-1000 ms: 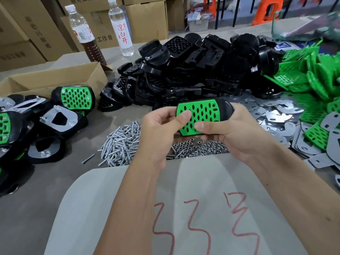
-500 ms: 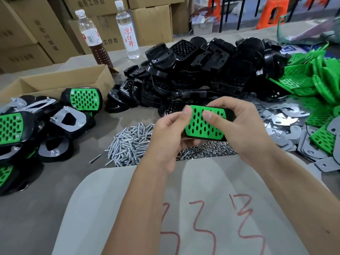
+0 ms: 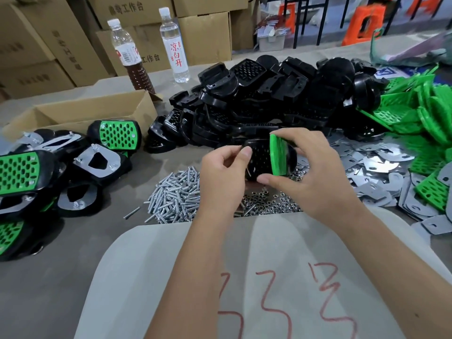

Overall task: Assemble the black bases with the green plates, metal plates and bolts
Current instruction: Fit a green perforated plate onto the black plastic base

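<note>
Above the fasteners I hold a black base [image 3: 259, 159] between both hands. My left hand [image 3: 223, 177] grips its left end with thumb and fingers. My right hand [image 3: 310, 172] pinches a green plate [image 3: 277, 154], which stands on edge, lifted off the base's perforated face. Under my hands lie a heap of silver bolts [image 3: 175, 199] and a strip of small nuts [image 3: 266, 204]. Loose black bases [image 3: 269, 99] are piled behind, green plates [image 3: 420, 111] at the right, and metal plates [image 3: 374, 165] in front of those.
Several finished assemblies [image 3: 117, 134] lie at the left beside an open cardboard box [image 3: 80, 113]. Two bottles [image 3: 175, 45] stand at the back before stacked cartons. A white sheet with red marks [image 3: 244, 277] covers the near table.
The green plate, which lay flat on the black base, is now tipped up on edge in my right hand, exposing the base's perforated face. The camera view has shifted slightly.
</note>
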{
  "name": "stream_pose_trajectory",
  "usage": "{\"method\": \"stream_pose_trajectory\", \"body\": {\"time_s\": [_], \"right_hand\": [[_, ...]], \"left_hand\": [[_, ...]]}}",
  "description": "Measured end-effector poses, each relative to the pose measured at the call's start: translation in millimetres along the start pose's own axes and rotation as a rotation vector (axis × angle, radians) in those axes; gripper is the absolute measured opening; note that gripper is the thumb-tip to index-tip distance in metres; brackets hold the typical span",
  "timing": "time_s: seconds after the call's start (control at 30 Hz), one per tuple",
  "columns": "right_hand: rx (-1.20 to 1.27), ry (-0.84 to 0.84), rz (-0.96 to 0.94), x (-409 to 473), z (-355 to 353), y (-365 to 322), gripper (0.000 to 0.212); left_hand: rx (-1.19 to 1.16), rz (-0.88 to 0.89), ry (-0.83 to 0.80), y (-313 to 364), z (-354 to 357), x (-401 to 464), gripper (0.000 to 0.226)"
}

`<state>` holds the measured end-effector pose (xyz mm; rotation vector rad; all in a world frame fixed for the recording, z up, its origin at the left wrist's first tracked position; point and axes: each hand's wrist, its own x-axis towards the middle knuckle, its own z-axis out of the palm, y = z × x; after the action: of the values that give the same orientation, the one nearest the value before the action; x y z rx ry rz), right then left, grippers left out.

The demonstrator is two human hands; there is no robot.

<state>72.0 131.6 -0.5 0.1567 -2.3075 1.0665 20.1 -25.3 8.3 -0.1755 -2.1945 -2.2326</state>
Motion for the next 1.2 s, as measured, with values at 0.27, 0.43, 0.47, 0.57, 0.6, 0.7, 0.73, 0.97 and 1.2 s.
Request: {"method": "stream_pose_trajectory", "body": {"time_s": [0.27,0.43,0.47,0.57,0.6,0.7,0.73,0.97,1.2], "right_hand": [[-0.439,0.094,0.132,20.1,-6.1,9.3,0.092],[-0.331,0.064,0.184,16.6,0.2,16.2,0.064],[-0.324,0.126,0.191,18.4,-4.4,18.6,0.051],[-0.391,0.21,0.306,23.6,-29.9,32.9,0.027],[-0.433,0.253,0.335,25.3,-42.1,39.9,0.024],[-0.698,0.433,0.421,37.3,-80.5,60.5,0.021],[-0.781,0.462,0.451,43.3,-90.9,66.3,0.023],[-0.971,0.129,0.48,63.5,-95.4,97.1,0.029],[-0.791,0.387,0.403,46.7,-109.8,89.8,0.024]], "left_hand": [[0.827,0.298,0.403,0.1,-16.6,29.4,0.038],[1.159,0.297,0.104,32.0,22.1,70.5,0.037],[1.259,0.234,-0.015,35.5,31.4,79.5,0.042],[1.349,0.134,-0.106,39.2,54.4,94.2,0.038],[1.306,0.131,-0.057,38.7,59.3,97.1,0.034],[1.229,0.227,0.114,34.9,65.9,93.2,0.023],[1.186,0.3,0.178,33.4,68.8,88.9,0.018],[0.576,0.666,0.248,34.6,123.7,44.8,0.012],[-0.531,-0.435,-0.191,38.7,148.2,33.8,0.033]]}}
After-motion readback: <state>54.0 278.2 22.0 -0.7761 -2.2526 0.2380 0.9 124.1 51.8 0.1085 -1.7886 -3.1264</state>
